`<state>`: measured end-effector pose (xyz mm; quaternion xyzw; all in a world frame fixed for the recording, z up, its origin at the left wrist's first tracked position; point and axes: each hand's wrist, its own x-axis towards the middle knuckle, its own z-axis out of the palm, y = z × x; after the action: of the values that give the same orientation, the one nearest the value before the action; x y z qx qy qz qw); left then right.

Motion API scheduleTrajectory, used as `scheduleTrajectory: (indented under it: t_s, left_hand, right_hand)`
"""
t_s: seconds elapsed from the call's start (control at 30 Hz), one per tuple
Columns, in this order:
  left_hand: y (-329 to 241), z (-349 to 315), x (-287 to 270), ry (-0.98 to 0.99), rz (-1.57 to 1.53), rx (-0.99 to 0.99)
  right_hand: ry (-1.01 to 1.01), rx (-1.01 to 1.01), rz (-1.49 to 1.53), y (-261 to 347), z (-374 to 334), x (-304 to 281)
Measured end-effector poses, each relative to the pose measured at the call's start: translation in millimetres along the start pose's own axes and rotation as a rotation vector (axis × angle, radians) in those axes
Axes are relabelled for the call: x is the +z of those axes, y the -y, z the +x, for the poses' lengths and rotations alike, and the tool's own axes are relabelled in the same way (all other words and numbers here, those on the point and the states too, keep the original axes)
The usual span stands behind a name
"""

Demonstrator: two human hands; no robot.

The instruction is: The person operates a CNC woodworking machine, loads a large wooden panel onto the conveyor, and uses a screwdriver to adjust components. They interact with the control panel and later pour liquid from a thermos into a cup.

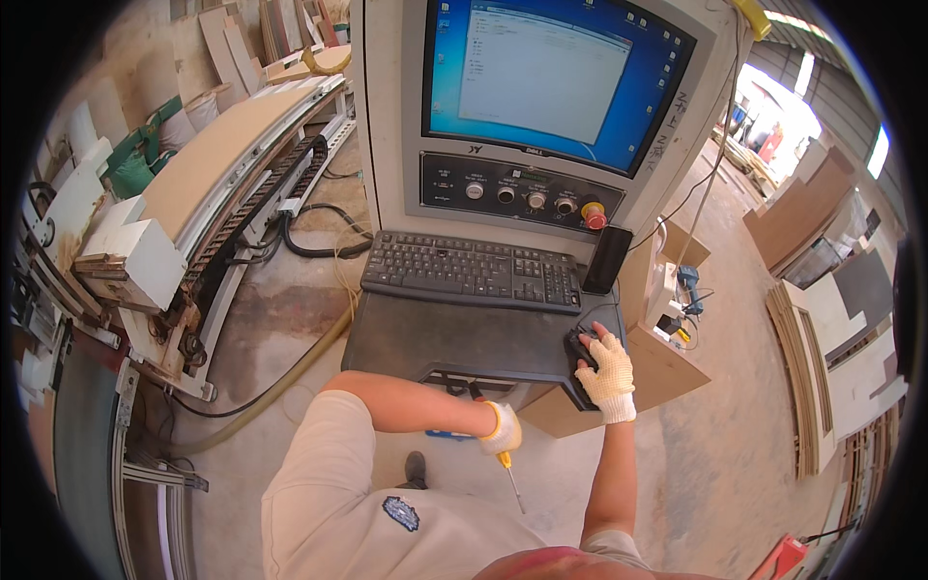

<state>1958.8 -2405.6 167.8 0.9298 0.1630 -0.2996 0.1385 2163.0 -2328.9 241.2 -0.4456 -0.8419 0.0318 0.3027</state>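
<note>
My right hand (609,375), in a pale fingerless-style work glove, lies over a black computer mouse (579,344) at the right end of the dark console shelf (454,338). Its fingers curve onto the mouse. Below the shelf's front edge, my gloved left hand (501,429) is closed round a screwdriver (505,461) with a yellow handle. The metal shaft points down and slightly right, away from the shelf. Behind the shelf rests a black keyboard (469,271), touched by neither hand. Above it, a monitor (551,77) shows a pale window on a blue desktop.
A panel with several round knobs and a red emergency stop button (594,215) sits under the monitor. To the left stands a long machine bed (242,135) with a cable chain. A cordless drill (688,288) is at the right, beyond which wood panels (812,217) lean.
</note>
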Motion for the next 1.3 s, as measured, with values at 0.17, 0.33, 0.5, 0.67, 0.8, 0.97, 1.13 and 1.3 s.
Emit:
scheduleTrajectory:
  t_s: [0.17,0.33,0.5,0.67,0.8,0.97,1.13,1.3]
  left_hand:
    - [0.2,2.4,1.2,0.009,-0.001,-0.026]
    - [1.7,5.0,3.4,0.009,0.006,-0.014]
    - [0.5,5.6,2.9,0.025,0.003,-0.017]
    - [0.4,5.8,3.5,0.013,-0.005,-0.004]
    - [0.2,5.6,4.4,0.027,0.015,-0.015]
    - [-0.2,6.5,3.8,0.025,-0.005,-0.01]
    - [-0.5,5.3,4.0,0.043,-0.015,-0.003]
    - [-1.0,-0.7,1.3,0.025,-0.018,0.009]
  right_hand:
    - [0.028,0.005,0.016,3.1,-0.4,-5.2]
    - [0.026,0.01,0.023,3.9,0.3,-4.6]
    - [0.015,-0.001,0.024,-0.1,-1.0,-2.2]
    - [0.023,-0.01,0.008,-1.1,-0.9,-1.6]
    - [-0.054,0.017,0.079,1.9,-0.1,-0.4]
    - [-0.03,0.039,-0.014,1.8,0.6,1.2]
    - [-0.032,0.04,-0.05,-1.7,-1.1,2.9]
    - [-0.047,0.039,-0.061,-5.6,-2.7,3.5]
